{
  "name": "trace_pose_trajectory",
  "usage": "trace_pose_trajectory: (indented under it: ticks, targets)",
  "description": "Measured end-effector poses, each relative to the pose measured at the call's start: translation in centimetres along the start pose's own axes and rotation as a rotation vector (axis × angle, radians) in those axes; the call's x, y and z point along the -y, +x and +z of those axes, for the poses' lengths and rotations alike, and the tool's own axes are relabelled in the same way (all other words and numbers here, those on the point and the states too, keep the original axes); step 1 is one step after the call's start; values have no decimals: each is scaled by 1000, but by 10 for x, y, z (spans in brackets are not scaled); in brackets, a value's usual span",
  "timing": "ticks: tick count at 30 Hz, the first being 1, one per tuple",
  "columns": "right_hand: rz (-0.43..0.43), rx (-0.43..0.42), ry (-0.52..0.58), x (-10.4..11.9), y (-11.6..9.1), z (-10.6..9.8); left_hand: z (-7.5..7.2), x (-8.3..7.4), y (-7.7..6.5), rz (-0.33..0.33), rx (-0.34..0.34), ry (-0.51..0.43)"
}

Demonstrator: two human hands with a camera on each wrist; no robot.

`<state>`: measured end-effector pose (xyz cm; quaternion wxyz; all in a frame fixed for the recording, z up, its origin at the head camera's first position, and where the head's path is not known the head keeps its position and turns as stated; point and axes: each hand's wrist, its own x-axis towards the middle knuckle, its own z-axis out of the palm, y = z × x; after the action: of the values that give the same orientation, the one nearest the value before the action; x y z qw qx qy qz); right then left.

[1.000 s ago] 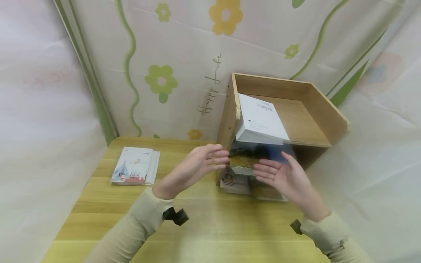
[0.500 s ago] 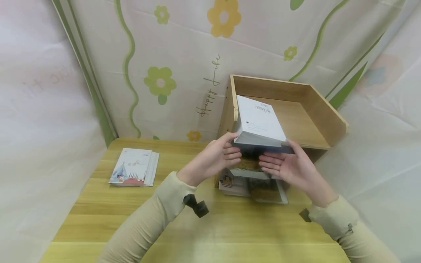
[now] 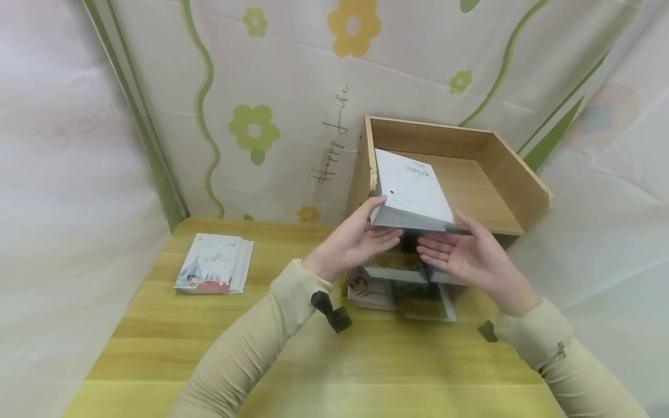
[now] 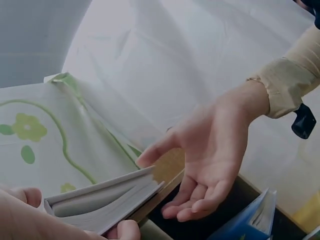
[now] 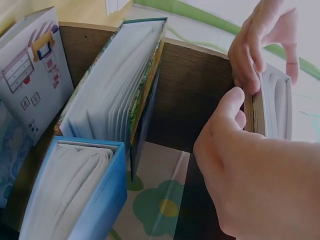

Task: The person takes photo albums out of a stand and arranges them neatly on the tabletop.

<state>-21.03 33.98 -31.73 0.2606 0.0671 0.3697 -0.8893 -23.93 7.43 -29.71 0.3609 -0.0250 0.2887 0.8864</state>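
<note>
A pale wood table [image 3: 392,360] spreads before you, with several books [image 3: 425,305] jutting low from the shelf unit and a pile of booklets [image 3: 209,264] well apart to the left. Your right hand [image 3: 475,258] has no grip on anything: its thumb is spread from the fingers, just beside the white book's near right corner. Your left hand [image 3: 350,241] grips the near left corner, thumb above and fingers beneath, so it is the closer hand. The white book [image 3: 413,188] lies flat ahead of and between both hands, its long axis running away from you along the left wall of the wooden shelf unit's [image 3: 483,180] top tray. Behind hangs a flowered curtain [image 3: 298,75].
</note>
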Motion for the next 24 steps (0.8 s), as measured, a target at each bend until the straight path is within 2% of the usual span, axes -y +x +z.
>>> trace_pose_trajectory:
  ticks: [8,16,24]
  targets:
    - [-23,-45,-12,4,2,8,-4,-4,-1,-16,-37,11]
    - [-14,-83,-9,6,5,11,-2,-7,2,-14,-41,81]
    - [2,-113,24,7,8,13,0,-12,4,-10,-129,164]
